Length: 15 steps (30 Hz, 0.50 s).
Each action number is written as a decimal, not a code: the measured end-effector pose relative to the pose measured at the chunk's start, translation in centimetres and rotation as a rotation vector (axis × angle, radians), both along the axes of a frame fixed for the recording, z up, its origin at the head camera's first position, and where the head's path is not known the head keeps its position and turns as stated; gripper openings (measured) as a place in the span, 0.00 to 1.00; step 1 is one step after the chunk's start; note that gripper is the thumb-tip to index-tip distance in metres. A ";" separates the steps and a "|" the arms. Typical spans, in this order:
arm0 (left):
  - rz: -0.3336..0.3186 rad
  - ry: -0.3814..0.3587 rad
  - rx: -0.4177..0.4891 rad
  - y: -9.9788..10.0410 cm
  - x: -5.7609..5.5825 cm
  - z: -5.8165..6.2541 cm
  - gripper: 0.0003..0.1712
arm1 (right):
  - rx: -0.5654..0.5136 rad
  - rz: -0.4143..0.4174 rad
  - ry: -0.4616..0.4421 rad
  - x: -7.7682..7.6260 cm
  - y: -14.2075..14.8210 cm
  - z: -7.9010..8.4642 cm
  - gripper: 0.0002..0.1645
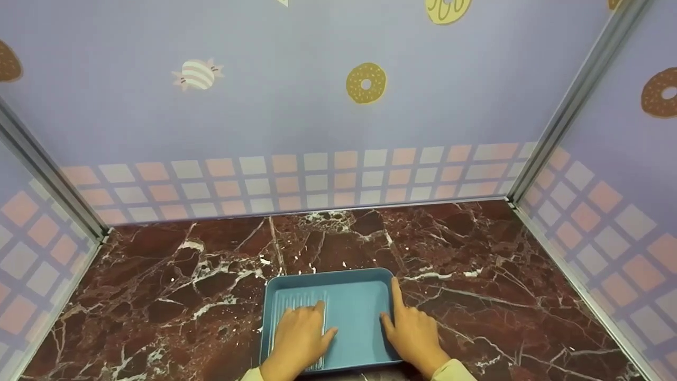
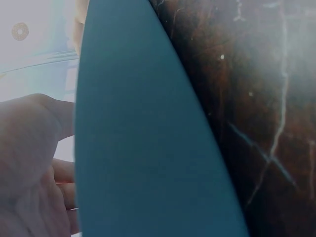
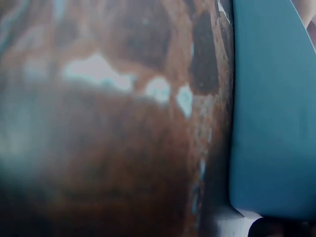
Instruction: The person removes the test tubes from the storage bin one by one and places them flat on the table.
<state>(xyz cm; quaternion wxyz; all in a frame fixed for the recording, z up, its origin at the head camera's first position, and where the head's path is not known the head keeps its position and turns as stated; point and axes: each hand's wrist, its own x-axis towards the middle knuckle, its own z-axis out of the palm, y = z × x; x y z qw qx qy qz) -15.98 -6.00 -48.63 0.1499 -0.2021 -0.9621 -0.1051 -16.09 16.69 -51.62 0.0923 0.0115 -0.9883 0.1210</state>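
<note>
A blue rectangular tray (image 1: 357,323) with a ridged strip along its left side lies on the dark red marble-patterned surface. Over that strip is my left hand (image 1: 299,336), its index finger pointing forward and its thumb out to the right. The left wrist view shows this hand (image 2: 29,168) with loosely bent fingers, partly hidden behind the tray's outer wall (image 2: 133,128). My right hand (image 1: 418,333) holds the tray's right side, thumb inside the rim and index finger stretched along the outside. In the right wrist view the tray's outer wall (image 3: 274,123) stands close by.
Behind the marbled surface (image 1: 174,296) rises a lilac wall (image 1: 285,116) printed with sweets and a pink-and-white checked band. Side panels stand at left and right, joined to it by metal corner posts (image 1: 568,111).
</note>
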 end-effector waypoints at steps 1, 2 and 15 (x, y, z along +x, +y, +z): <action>0.001 -0.004 0.001 0.1 0.0 -0.1 0.26 | -0.009 -0.002 -0.006 0.0 0.0 0.0 0.46; 0.002 -0.007 0.001 0.1 0.0 -0.1 0.27 | -0.017 -0.002 -0.010 0.0 0.0 0.0 0.45; 0.026 0.004 -0.014 0.8 -0.4 -0.8 0.24 | -0.024 -0.001 -0.031 -0.1 0.1 -0.2 0.43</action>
